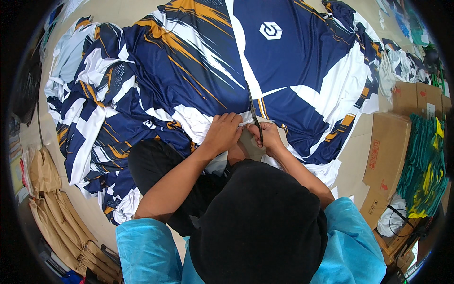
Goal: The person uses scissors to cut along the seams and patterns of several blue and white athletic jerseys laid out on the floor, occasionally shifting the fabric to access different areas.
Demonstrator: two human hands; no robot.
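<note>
A wide sheet of printed fabric (283, 57), navy with white, orange and grey streaks, lies spread over the floor before me. My right hand (268, 137) is closed round the handles of a pair of dark scissors (255, 119). Their blades point away from me, lying along a white strip between two navy printed panels. My left hand (224, 132), close beside it, pinches the near white edge of the fabric. The fingertips of both hands almost meet there. Part of the scissor handles is hidden by my right fingers.
Crumpled printed fabric (94, 109) is heaped at the left. Brown cardboard boxes (388, 158) stand at the right beside a stack of green and yellow cloth (421, 165). Folded brown paper (66, 227) lies at the lower left. My bent leg in black (153, 163) borders the fabric.
</note>
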